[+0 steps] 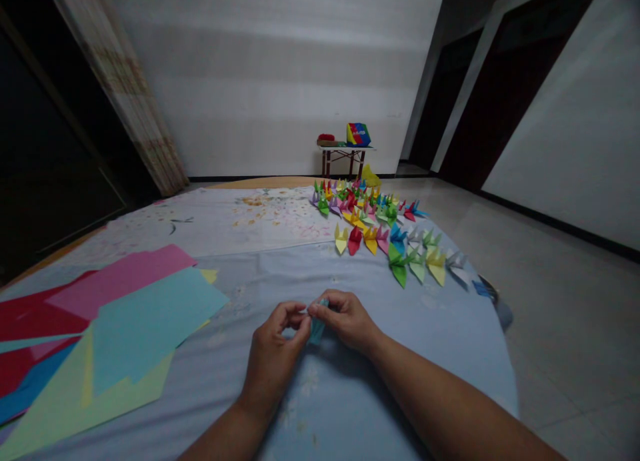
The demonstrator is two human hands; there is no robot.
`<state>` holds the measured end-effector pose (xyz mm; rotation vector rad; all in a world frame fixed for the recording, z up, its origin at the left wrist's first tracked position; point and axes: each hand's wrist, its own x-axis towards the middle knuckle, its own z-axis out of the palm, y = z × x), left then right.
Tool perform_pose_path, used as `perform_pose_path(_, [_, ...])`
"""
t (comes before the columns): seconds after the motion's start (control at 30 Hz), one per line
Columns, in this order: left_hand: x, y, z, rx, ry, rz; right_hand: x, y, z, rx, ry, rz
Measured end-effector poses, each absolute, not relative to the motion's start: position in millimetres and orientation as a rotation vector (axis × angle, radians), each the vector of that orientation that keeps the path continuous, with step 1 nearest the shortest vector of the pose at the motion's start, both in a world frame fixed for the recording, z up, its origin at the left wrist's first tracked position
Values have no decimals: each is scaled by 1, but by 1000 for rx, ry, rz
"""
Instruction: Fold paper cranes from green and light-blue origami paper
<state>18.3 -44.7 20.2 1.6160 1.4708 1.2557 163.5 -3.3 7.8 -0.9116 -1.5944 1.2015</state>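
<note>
My left hand [277,349] and my right hand [346,321] meet over a blue sheet [350,394], both pinching a small folded teal paper piece [317,327]. Fingers of both hands are curled round it, and most of the piece is hidden between them. To my left lies a spread of flat coloured paper sheets [125,327], with a teal one on top. Ahead and to the right stand rows of folded paper cranes [385,237] in many colours.
A small table [345,155] with a multicoloured box [358,134] stands against the far wall. A curtain [125,94] hangs at the left. Tiled floor [550,294] lies right of the sheet. A patterned white cloth [225,217] lies beyond the blue sheet.
</note>
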Motion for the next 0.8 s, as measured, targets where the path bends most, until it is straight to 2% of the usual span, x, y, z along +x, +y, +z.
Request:
perform_pose_path(0.23, [21,-48,22,1560,1436,1236,163,-4,12,-961,-1553,1218])
perform_pose_path(0.53, [17,-39,18,1374,1366,1250,166,0,8,-867,-1476,1490])
perform_pose_path(0.8, [15,-34,13,1329,1259,1148,168,7,1,-855,-1341,1451])
